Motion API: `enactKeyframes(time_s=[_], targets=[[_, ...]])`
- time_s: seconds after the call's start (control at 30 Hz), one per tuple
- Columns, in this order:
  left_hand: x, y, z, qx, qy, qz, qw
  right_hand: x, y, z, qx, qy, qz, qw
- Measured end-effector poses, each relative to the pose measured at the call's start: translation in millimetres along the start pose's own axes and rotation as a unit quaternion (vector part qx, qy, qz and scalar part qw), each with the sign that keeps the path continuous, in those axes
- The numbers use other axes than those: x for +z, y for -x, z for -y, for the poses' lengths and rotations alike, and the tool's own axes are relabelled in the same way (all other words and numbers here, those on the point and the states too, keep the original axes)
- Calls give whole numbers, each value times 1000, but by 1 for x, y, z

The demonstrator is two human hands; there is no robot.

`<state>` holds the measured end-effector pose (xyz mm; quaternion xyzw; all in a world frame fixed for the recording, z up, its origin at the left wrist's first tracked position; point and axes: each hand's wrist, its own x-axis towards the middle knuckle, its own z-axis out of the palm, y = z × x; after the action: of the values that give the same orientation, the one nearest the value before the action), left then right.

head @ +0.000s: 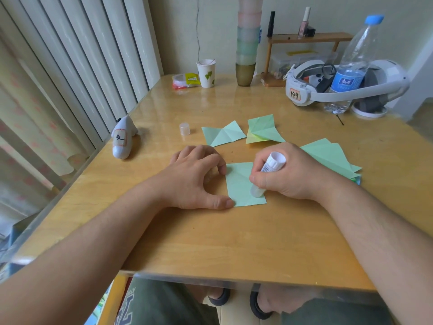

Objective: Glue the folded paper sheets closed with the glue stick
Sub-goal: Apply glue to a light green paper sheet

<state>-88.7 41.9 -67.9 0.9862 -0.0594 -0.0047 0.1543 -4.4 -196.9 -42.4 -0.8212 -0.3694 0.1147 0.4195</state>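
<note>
A light green paper sheet (241, 186) lies flat on the wooden table (234, 242) in front of me. My right hand (288, 174) grips a white glue stick (271, 164) with its tip pressed down on the sheet's right part. My left hand (199, 179) presses the sheet's left edge, thumb at the lower corner and a fingertip at the upper corner. Two creased green sheets (222, 136) (264, 129) lie farther back. A stack of green sheets (332, 158) lies to the right, partly behind my right hand. The glue stick's clear cap (184, 129) stands at the back left.
A white toy figure (123, 140) lies near the left table edge. At the back stand a paper cup (206, 72), a tower of stacked cups (247, 43), a small wooden shelf (309, 38), a white headset (339, 85) and a plastic water bottle (351, 66).
</note>
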Motion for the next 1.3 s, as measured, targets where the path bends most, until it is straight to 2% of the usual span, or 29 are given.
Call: enactKeyframes(time_s=[0.3, 0.5, 0.63, 0.77, 0.83, 0.97, 1.03, 1.3], targets=[[0, 0, 0, 0, 0, 2, 1000, -1, -1, -4, 10, -1, 0, 1000], [0, 0, 0, 6, -5, -3, 1000, -4, -5, -6, -22, -115, -70, 991], [2, 0, 0, 9, -1, -9, 1000, 7, -5, -2, -52, -143, -56, 987], [-1, 0, 3, 8, 10, -3, 1000, 15, -5, 0, -58, -119, -28, 991], [-4, -1, 6, 11, 62, -12, 998, 17, -4, 1, -52, -95, -21, 994], [0, -7, 14, 11, 155, -98, 983, 17, -3, 2, -45, -67, -25, 996], [3, -9, 12, 4, 136, -109, 985, 18, -2, 3, -45, -58, -23, 997], [4, -7, 2, -4, 75, -64, 995, 20, -2, 4, -44, -19, 9, 999]])
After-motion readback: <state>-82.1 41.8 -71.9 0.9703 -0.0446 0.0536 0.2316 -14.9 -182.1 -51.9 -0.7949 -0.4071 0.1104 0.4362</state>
